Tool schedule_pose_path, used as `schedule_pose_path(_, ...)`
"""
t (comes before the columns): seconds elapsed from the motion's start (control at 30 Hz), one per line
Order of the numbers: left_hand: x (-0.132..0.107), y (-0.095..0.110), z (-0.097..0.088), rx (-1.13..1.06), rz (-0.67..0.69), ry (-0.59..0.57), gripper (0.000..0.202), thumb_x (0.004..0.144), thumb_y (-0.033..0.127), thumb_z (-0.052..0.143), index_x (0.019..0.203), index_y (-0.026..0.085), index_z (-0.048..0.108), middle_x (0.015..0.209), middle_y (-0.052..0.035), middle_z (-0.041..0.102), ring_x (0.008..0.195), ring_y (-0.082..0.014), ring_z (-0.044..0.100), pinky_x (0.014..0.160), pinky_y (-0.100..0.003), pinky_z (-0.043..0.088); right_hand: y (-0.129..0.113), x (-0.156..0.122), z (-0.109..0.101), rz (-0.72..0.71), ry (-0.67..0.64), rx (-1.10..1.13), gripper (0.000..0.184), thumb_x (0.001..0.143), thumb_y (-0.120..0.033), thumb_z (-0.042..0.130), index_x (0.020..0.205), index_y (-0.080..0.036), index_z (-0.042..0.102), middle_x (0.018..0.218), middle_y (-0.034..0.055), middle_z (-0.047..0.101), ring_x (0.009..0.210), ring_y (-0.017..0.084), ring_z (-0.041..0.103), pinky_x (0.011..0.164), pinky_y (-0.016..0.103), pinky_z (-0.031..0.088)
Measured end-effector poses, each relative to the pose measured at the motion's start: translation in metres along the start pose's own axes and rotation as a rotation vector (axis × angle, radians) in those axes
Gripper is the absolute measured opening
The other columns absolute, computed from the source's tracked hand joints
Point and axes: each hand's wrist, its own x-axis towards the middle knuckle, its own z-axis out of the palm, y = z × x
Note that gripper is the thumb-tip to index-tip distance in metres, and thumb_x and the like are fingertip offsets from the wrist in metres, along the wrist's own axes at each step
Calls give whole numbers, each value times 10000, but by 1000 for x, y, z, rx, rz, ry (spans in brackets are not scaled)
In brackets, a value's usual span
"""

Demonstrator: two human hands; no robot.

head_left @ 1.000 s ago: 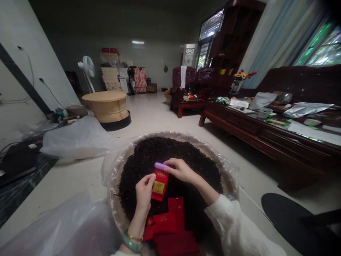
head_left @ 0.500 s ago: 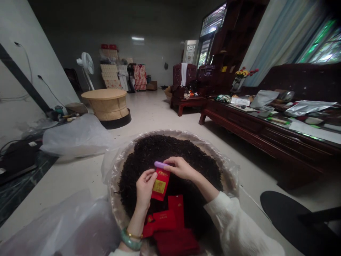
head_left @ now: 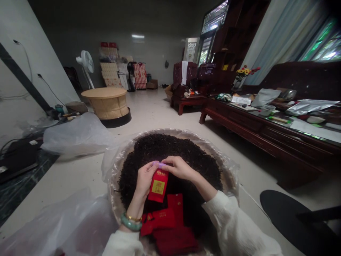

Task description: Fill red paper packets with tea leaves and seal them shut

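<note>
A red packet (head_left: 157,186) with a yellow label hangs upright over dark, dried tea-like leaves (head_left: 170,144). Across its top edge lies a small purple stick-shaped thing (head_left: 160,165), mostly covered by fingers. My left hand (head_left: 144,179) pinches the packet's upper left corner, its fingertips at the purple thing's left end. On the other side, my right hand (head_left: 181,168) closes thumb and fingers on the purple thing at the upper right corner. Below the hands, several flat red packets (head_left: 176,209) lie in a heap on the leaves.
The leaves fill a wide round basket lined with clear plastic (head_left: 115,199). Plastic bags (head_left: 77,137) lie on the floor to the left, near a drum-shaped woven stand (head_left: 108,105). A long wooden table (head_left: 239,122) and a black round base (head_left: 282,209) stand at right.
My left hand has moved up from the packet's side to its top corner, by the purple thing. The purple thing is now more covered, and the packet hangs freely below both hands.
</note>
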Motion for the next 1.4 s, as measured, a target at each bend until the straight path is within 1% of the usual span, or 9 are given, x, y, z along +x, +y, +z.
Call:
schedule_pose_path(0.53, 1, -1, 0, -8, -2, 12, 479, 514, 428, 825, 848, 109, 700, 690, -39, 726, 539, -125, 621, 537, -219, 490, 4, -1, 5, -9, 8, 19, 257, 880, -350, 545, 962, -173, 713, 882, 55, 705, 758, 158, 605, 654, 230, 402)
schedule_pose_path(0.6, 1, -1, -2, -1, -29, -33, 509, 532, 434, 818, 904, 113, 684, 719, -41, 730, 571, -137, 642, 565, -228, 499, 4, -1, 4, -3, 19, -1, 248, 874, -341, 553, 965, -173, 712, 876, 55, 705, 752, 155, 602, 650, 229, 399)
schedule_pose_path(0.67, 1, -2, -5, 34, -84, -135, 541, 549, 418, 816, 973, 122, 657, 751, -47, 733, 609, -158, 665, 592, -245, 509, 5, 0, 3, 11, 31, -16, 245, 870, -334, 557, 972, -174, 712, 877, 54, 705, 752, 155, 601, 651, 230, 399)
schedule_pose_path(0.77, -2, -7, -8, 145, -183, -239, 512, 541, 396, 828, 922, 109, 642, 721, -65, 728, 601, -188, 678, 580, -268, 513, 7, 1, -1, 49, 46, 9, 248, 857, -325, 564, 977, -168, 714, 907, 53, 707, 780, 164, 606, 678, 241, 412)
schedule_pose_path(0.83, -4, -10, -9, 184, -214, -233, 482, 538, 409, 826, 860, 103, 638, 691, -73, 721, 591, -204, 683, 567, -279, 514, 7, 2, -6, 80, 24, 83, 272, 849, -346, 567, 985, -162, 714, 912, 47, 709, 787, 167, 609, 681, 244, 423)
schedule_pose_path(1.0, -6, -9, -9, 147, -225, -225, 500, 538, 421, 823, 888, 116, 637, 750, -77, 723, 630, -228, 702, 575, -292, 520, 9, -1, -20, 177, -94, 244, 403, 844, -466, 541, 1021, -142, 702, 836, 33, 704, 692, 145, 584, 592, 232, 415)
schedule_pose_path(1.1, -6, -8, -8, 148, -228, -220, 506, 523, 420, 831, 877, 115, 637, 737, -77, 719, 624, -226, 701, 574, -291, 520, 12, -1, -19, 156, -100, 218, 395, 830, -469, 561, 995, -144, 713, 825, 27, 703, 687, 141, 576, 590, 230, 411)
schedule_pose_path(1.3, -7, -9, -8, 161, -229, -227, 497, 547, 443, 814, 880, 121, 633, 724, -70, 716, 617, -218, 695, 576, -291, 519, 13, 1, -9, 61, -31, 104, 293, 848, -381, 567, 952, -161, 729, 853, 24, 713, 747, 157, 602, 647, 237, 409)
schedule_pose_path(1.4, -4, -7, -8, 119, -166, -233, 502, 594, 457, 785, 944, 126, 642, 745, -56, 719, 631, -179, 677, 600, -263, 508, 12, 0, -6, 39, -29, 61, 282, 858, -370, 563, 961, -166, 727, 859, 28, 712, 757, 159, 605, 651, 234, 403)
